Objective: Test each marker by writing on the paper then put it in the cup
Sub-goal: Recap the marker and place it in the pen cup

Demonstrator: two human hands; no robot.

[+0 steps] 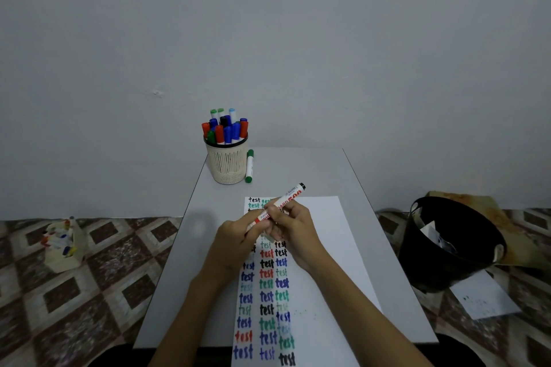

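Note:
Both hands meet over the white paper (322, 235), which carries columns of the word "test" in several colours. My left hand (235, 235) and my right hand (293, 225) both grip a white whiteboard marker (284, 201) with red print and a black end pointing up and right. Whether its cap is on or off is hidden by my fingers. A cream mesh cup (227, 162) full of capped markers stands at the table's far left corner. A green-capped marker (249, 166) lies on the table just right of the cup.
The small grey table (190, 277) stands against a plain wall. A black bin (450, 244) sits on the floor at the right with a loose sheet (483, 298) beside it. A cream box of markers (64, 243) rests on the patterned floor at the left.

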